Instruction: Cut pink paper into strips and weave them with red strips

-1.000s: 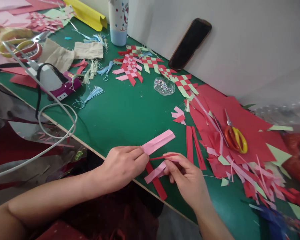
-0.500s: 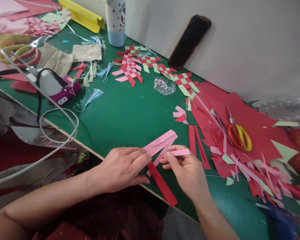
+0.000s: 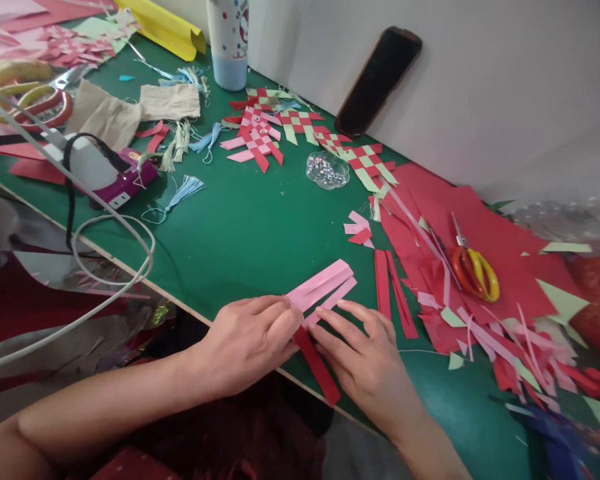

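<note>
Pink paper strips fan out to the upper right from under my left hand. That hand is closed on the joined end of the strips, at the table's front edge. From the same spot a red paper strip runs down past the edge. My right hand has its fingers stretched out and apart, the tips resting by the lowest pink strip. How the strips join is hidden under my left fingers. Two more red strips lie to the right on the green table.
At right, scissors lie on red paper among scraps. Woven paper fish and a dish of beads sit farther back, near a leaning phone and a cup. A white cable loops at left.
My right hand has let go of the pink strip's folded-over end and opened; that strip now lies straight beside the others. My left hand stays on the joined end.
</note>
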`<state>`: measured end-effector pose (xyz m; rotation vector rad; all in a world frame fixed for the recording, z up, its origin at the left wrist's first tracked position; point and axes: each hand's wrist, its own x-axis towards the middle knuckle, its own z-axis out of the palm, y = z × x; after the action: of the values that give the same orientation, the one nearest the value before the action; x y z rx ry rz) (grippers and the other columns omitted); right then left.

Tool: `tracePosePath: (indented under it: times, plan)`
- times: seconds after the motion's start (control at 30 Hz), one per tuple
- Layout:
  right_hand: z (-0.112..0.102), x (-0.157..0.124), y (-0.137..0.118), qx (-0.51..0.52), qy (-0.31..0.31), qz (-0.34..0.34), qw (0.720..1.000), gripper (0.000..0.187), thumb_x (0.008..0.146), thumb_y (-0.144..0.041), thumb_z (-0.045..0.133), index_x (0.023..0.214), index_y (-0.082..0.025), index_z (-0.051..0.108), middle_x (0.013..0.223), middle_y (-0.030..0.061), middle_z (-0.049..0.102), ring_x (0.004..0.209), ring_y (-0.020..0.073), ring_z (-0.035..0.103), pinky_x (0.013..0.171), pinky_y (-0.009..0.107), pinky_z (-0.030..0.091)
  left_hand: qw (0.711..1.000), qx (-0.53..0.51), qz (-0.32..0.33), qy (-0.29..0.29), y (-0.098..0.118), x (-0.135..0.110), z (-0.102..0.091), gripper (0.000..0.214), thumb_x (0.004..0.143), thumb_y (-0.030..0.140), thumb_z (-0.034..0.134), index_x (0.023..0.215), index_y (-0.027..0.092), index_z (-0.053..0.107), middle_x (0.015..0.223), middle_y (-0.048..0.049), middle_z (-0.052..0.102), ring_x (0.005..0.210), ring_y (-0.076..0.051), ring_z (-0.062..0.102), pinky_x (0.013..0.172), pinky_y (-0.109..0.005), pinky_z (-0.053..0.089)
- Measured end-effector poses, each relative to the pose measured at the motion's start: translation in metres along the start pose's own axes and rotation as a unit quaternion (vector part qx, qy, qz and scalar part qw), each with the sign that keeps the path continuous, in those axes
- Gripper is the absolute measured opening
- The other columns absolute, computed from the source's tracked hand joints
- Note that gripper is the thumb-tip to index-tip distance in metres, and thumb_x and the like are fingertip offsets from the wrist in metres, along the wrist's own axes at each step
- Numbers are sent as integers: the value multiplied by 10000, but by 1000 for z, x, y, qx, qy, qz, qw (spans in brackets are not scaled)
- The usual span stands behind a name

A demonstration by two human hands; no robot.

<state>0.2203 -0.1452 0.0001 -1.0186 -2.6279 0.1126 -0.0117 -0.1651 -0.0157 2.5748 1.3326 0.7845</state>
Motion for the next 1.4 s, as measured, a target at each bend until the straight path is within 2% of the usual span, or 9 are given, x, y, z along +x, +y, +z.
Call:
tracePosePath:
  times: [0.2,0.43,0.63,0.87,1.1,1.2,1.3,1.33,1.4]
  plan:
    - [3,5,-2,10,2,37,999,192,956,-298,586,1082,-269,727,1157,45,723,1120,240,545,962,431,348,1000,8,6,15,-2,1,1,157,1010,202,445,1048,145,587,991,-66,733,925,-189,717,766,-284,592]
    - [4,3,-5,15,-2,62,998,218,953,-284,581,1111,-282,731,1168,65,709,1116,247,542,959,446,364,993,-19,93,-68,-15,0,-14,176,999,195,464,1052,151,626,1132,-67,694,1110,-188,659,1005,-320,535]
    - [4,3,-5,1,2,59,998,225,963,-258,559,1120,-275,719,1166,61,708,1121,243,546,957,435,367,989,-17,121,-84,-19,2,-20,223,1004,253,475,1149,209,637,1174,-79,669,1127,-215,652,933,-338,578]
    - [4,3,-3,-8,7,63,998,226,959,-266,569,1138,-264,708,1179,70,700,1116,248,544,957,442,358,988,1,124,-89,-18,-1,-20,243,1008,288,474,1183,235,633,1199,-92,647,1157,-240,635,942,-367,573]
    - [3,3,-3,-22,12,65,998,235,967,-263,548,1148,-258,697,1182,74,695,1102,251,560,955,445,365,984,3,122,-127,-17,-3,-20,260,982,314,525,1216,240,611,1241,-107,616,1198,-261,606,969,-398,558]
    - [-6,0,4,-74,30,100,992,265,952,-243,565,1193,-243,677,1197,89,684,1116,271,564,960,451,390,987,1,120,-111,-16,-2,-21,242,996,295,492,1188,234,625,1218,-105,626,1186,-248,613,971,-385,556]
    - [-17,-5,7,-169,80,165,968,283,913,-216,619,1191,-206,675,1219,128,668,1135,329,549,967,504,393,988,-2,121,-95,-16,-1,-22,253,1011,293,456,1187,238,630,1206,-103,630,1174,-233,620,970,-368,556]
    - [-20,-7,4,-175,94,174,965,277,910,-210,624,1182,-203,675,1218,130,667,1130,334,549,968,511,394,988,-2,124,-94,-16,-2,-21,258,1012,298,457,1197,240,626,1209,-103,628,1177,-232,618,971,-366,555]
    - [-21,-9,-6,-121,90,161,975,254,928,-210,598,1171,-217,672,1195,107,679,1109,307,557,960,486,409,987,2,129,-95,-17,-2,-20,268,1008,312,474,1230,249,610,1224,-105,621,1186,-236,614,975,-369,552]
